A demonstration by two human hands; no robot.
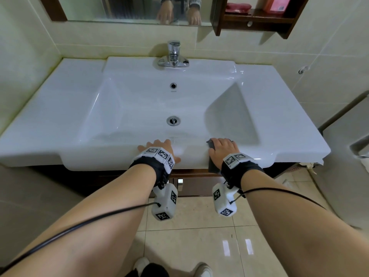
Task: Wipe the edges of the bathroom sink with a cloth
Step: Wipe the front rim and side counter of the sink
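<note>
A white ceramic bathroom sink (60, 124) fills the middle of the view, with a chrome drain (173, 120) at the bottom of its basin. My right hand (222, 149) presses a dark cloth (212, 166) flat against the front rim, right of centre; the cloth drapes over the rim's outer face and pokes out beyond my fingers. My left hand (159, 147) rests flat on the front rim near the middle, fingers spread, holding nothing. Both wrists wear black bands with marker blocks.
A chrome faucet (173, 54) stands at the back centre, below a wood-framed mirror (127, 9). A dark wooden shelf (257, 19) with red and pink items hangs at the upper right. Dark cabinet doors (191, 186) sit under the sink; tiled floor (189, 246) lies below.
</note>
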